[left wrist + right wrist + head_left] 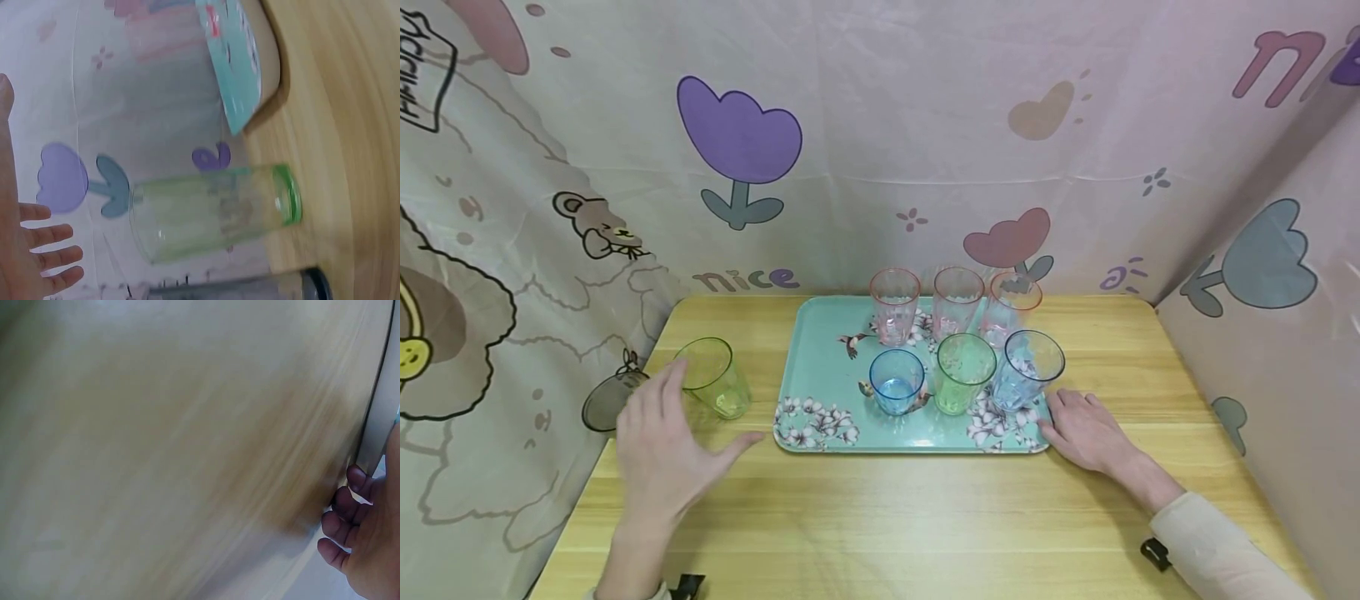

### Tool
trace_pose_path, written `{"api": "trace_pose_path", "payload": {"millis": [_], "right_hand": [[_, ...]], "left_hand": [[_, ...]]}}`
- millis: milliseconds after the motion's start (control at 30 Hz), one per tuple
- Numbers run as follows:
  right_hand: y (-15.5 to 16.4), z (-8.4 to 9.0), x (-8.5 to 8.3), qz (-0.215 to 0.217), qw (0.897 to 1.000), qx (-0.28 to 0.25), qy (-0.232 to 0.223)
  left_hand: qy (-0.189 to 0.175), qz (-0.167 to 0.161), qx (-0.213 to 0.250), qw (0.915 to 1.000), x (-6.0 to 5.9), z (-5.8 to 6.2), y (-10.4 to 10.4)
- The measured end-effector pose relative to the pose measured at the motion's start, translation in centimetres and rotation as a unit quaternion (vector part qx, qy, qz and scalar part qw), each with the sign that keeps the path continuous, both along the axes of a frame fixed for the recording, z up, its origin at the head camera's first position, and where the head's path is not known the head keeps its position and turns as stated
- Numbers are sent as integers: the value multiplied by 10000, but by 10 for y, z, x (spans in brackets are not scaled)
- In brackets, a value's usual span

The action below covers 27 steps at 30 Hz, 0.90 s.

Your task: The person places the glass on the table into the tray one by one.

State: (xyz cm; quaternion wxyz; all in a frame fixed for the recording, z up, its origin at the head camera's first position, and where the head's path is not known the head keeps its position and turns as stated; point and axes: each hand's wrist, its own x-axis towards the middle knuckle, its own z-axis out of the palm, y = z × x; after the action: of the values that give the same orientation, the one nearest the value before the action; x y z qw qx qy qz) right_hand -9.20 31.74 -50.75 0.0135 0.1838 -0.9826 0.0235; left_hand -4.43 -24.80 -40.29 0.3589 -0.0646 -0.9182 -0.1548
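Observation:
My left hand (662, 442) is raised at the left, thumb spread from the fingers, holding nothing. Just beyond its fingers a yellow-green clear glass (718, 387) stands upright on the table. Behind the hand's other side is a dark grey glass (610, 402), partly covered by the fingers. My right hand (1086, 429) rests at the front right corner of the turquoise flowered tray (820, 375), its thumb against the rim and its fingers beside it. Near that hand, on the tray, stands a light-blue glass (1026, 371).
Also on the tray are a short blue glass (897, 383), a green glass (964, 375) and, behind them, three pink-rimmed glasses (895, 308). The wooden table (880, 517) is bounded at the back and sides by a printed curtain (865, 125).

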Motion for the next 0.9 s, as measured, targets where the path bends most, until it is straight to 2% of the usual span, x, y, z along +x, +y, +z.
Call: {"api": "trace_pose_path", "payload": {"millis": [67, 233, 500, 800, 900], "right_hand": [[0, 0, 0, -2, 10000, 0, 5], [0, 0, 1, -7, 10000, -1, 1], [0, -1, 0, -34, 10000, -24, -43], [1, -2, 0, -14, 10000, -15, 1], [1, -3, 0, -24, 10000, -15, -19]], "left_hand": [[306, 123, 20, 9995, -1, 1, -8], [699, 425, 208, 9964, -5, -1, -29], [322, 1161, 27, 9927, -1, -9, -59], [-141, 1813, 322, 9828, -2, -23, -83], [38, 1964, 254, 9802, -2, -30, -88]]}}
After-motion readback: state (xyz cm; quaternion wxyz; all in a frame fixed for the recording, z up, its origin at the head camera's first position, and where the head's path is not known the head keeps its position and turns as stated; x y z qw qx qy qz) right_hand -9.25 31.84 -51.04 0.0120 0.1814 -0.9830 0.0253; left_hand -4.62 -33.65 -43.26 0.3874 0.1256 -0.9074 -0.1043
